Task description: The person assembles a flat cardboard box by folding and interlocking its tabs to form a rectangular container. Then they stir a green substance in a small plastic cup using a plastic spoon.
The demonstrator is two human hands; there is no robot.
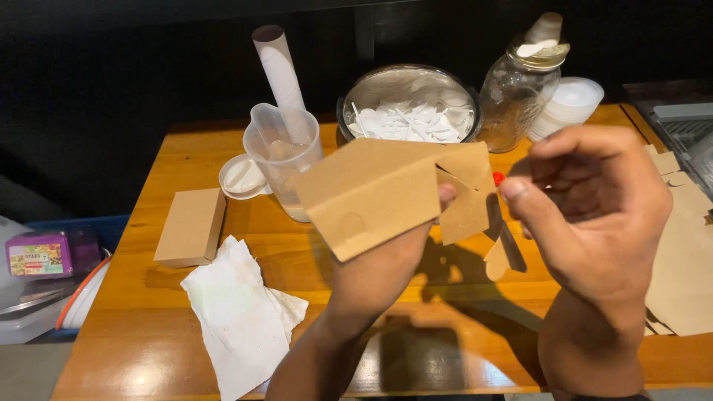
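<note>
My left hand (401,245) holds a brown cardboard box (371,189) up over the wooden table (297,260), thumb at its open right end where the flaps (464,200) hang loose. My right hand (594,200) is raised just right of the flaps, fingers curled, thumb tip near a flap edge. I cannot tell whether it touches the flap. A small red item (498,178) shows between the hands.
A folded brown box (191,226) and a crumpled white paper (238,312) lie at left. Behind stand a clear jug (286,160) with a paper roll, a bowl of white plastic cutlery (408,111), a glass jar (520,93), stacked lids (572,104). Flat cardboard blanks (683,252) lie right.
</note>
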